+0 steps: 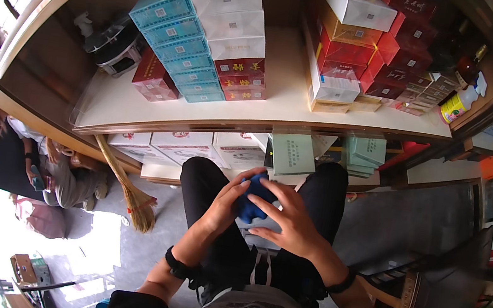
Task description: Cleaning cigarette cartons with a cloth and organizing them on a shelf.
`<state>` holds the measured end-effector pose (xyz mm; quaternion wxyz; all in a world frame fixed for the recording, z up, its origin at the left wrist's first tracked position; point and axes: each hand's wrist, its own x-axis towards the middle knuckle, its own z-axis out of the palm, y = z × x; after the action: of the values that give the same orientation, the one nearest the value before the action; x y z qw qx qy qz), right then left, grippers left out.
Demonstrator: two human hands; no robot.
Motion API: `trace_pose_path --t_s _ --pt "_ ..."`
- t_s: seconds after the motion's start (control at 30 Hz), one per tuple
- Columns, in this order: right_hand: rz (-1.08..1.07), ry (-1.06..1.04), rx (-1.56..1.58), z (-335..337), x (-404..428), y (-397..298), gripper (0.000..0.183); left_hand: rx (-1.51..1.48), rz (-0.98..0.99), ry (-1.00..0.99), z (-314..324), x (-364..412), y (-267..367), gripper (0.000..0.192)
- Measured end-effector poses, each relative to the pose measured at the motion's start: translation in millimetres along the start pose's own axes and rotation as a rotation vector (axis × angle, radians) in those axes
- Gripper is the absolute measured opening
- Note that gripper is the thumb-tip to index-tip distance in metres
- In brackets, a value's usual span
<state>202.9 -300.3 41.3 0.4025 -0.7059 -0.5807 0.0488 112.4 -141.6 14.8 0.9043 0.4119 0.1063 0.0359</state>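
A crumpled blue cloth (252,202) is between my two hands, above my knees. My left hand (226,199) holds it from the left side, with fingers over its top. My right hand (285,215) touches its right side, fingers spread. Beyond my knees lies a pale green box (293,154) bearing writing, leaning at the lower shelf's front. White cartons (183,144) stand on that lower shelf, left of the green box. Higher up, the shelf board (279,94) carries stacked light-blue boxes (175,38), white boxes (232,23) and red boxes (346,49).
A straw broom (136,202) leans against the shelf at the left. Two people, at least, seem to be seated farther left, one person's hand near a phone (38,179). A spray bottle (462,102) stands at the shelf's right end. A wooden chair (407,295) is at right.
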Motion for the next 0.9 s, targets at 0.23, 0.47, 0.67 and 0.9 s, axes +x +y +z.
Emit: trace_pose_path --t_s 0.23,0.47,0.67,0.9 --pt "0.045 0.085 0.386 -15.6 37.2 12.4 0.051 0.249 0.049 0.075 12.4 -2.5 28.3 0.055" --pt "0.286 -0.139 0.657 -19.9 53.4 20.4 0.037 0.074 0.053 0.089 -1.5 -6.8 20.8 0.045" --pt "0.041 -0.221 0.394 -21.7 69.9 15.9 0.044 0.280 0.141 0.100 -9.9 -3.6 20.7 0.055" --pt "0.220 0.027 0.390 -39.9 122.1 59.2 0.038 -0.066 0.132 0.015 -48.1 -0.1 31.9 0.056"
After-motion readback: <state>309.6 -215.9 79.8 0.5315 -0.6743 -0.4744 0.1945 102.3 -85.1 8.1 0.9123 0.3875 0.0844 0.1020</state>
